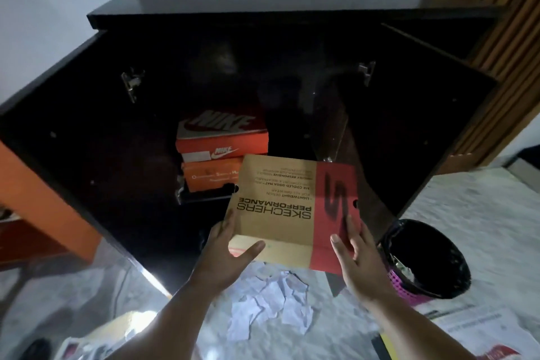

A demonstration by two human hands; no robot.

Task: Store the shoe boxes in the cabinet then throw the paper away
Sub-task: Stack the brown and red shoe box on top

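A brown and red Skechers shoe box (287, 207) hangs in the air in front of the open dark cabinet (292, 12). My left hand (230, 248) grips its near left corner and my right hand (355, 254) holds its near right side. Inside the cabinet two orange shoe boxes are stacked: a Nike box (222, 137) on top of a second orange box (209, 177). Crumpled white paper (271, 307) lies on the floor below my hands.
Both cabinet doors stand open, the left door (73, 140) and the right door (415, 131). A black-lined pink bin (426, 260) stands on the floor at the right. Printed papers (473, 330) lie at bottom right and another box (96, 336) at bottom left.
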